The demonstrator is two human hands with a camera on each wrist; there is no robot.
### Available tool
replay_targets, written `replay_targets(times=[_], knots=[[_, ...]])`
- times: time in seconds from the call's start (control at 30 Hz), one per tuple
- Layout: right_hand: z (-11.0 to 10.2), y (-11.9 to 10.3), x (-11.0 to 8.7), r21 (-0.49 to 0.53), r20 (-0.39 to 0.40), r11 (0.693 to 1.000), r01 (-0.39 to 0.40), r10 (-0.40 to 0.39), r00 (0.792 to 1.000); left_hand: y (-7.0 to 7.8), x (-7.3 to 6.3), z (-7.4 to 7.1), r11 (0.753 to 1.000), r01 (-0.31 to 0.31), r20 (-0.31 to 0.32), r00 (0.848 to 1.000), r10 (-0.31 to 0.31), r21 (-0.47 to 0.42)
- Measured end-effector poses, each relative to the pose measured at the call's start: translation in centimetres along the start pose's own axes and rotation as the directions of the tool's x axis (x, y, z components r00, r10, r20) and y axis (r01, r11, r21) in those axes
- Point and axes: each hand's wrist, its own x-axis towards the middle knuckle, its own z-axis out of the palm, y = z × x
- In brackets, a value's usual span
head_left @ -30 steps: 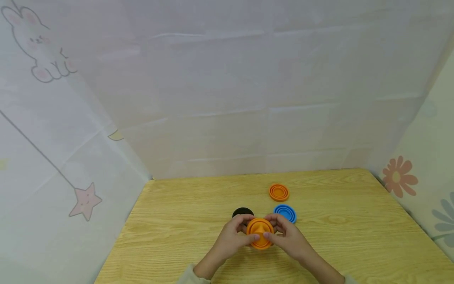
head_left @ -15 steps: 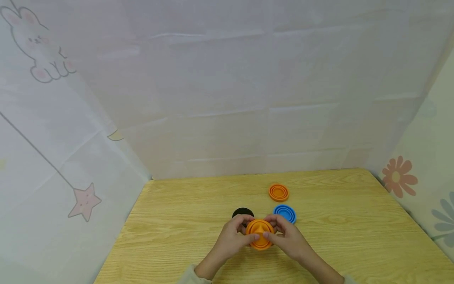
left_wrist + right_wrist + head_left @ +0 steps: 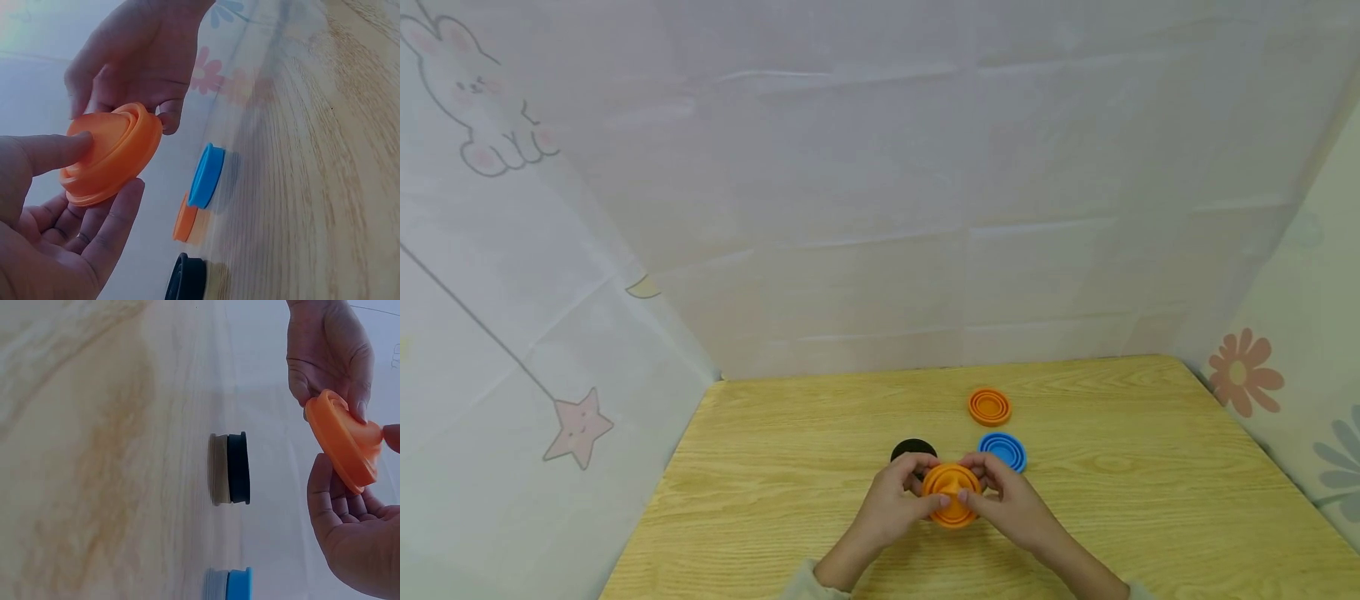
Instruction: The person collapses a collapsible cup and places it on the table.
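Observation:
Both hands hold an orange collapsible cup (image 3: pixel 952 515), mostly folded into flat rings, above the front part of the table. My left hand (image 3: pixel 887 504) grips its left side, thumb pressing on the middle and fingers behind the rim. From the other side my right hand (image 3: pixel 1011 507) holds it the same way, the two thumbs close together. Between the thumbs the soft middle is creased up into a ridge. In the right wrist view the centre of the orange cup (image 3: pixel 340 440) bulges out beyond its rim. The fingers behind the cup are partly hidden in the head view.
Behind the hands on the wooden table (image 3: pixel 775 467) lie a flat blue collapsible cup (image 3: pixel 1002 452) and, farther back, another orange one (image 3: pixel 989 406). A black round piece (image 3: pixel 913 450) sits just beyond the left hand, partly covered by it. Printed white sheets stand around the table.
The crease in the middle of the orange cup has shifted shape slightly under the thumbs. Hands and the other pieces stay practically in place.

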Motion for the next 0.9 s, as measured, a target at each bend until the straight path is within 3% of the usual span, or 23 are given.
replay_targets(times=[0.37, 0.5, 0.73, 0.9], knots=[[-0.10, -0.04, -0.04, 0.055, 0.026, 0.998, -0.022, 0.020, 0.999, -0.04, -0.07, -0.04, 0.999, -0.024, 0.047, 0.999, 0.022, 0.042], [-0.16, -0.28, -0.05, 0.099, 0.041, 0.995, -0.030, 0.026, 0.999, 0.04, -0.16, -0.28, 1.000, -0.030, 0.099, 0.995, 0.031, -0.008], [-0.20, -0.56, -0.08, 0.114, 0.046, 0.993, -0.042, 0.036, 0.998, 0.09, -0.18, -0.37, 0.984, 0.029, 0.155, 0.988, -0.002, -0.174], [-0.30, -0.42, -0.26, 0.089, 0.060, 0.996, -0.025, 0.020, 0.998, 0.06, -0.16, -0.33, 0.986, 0.034, 0.142, 0.990, -0.011, -0.164]])
